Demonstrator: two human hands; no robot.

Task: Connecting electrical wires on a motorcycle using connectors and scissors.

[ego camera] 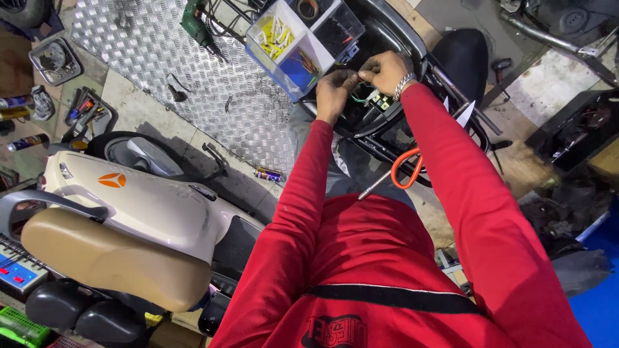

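Both my arms, in red sleeves, reach forward over the open rear of a black scooter (412, 58). My left hand (334, 93) pinches thin wires (361, 98), green among them, inside the body opening. My right hand (385, 69), with a metal wristband, is closed on the same wires close to a small connector (382, 102). The two hands almost touch. What the fingertips grip is partly hidden by the knuckles.
A clear compartment box (303, 38) of small parts rests on the scooter beside my hands. Orange-handled pliers (403, 173) lie below. A cream scooter with a tan seat (122, 219) stands at left. Tools and spray cans litter the checker-plate floor (142, 51).
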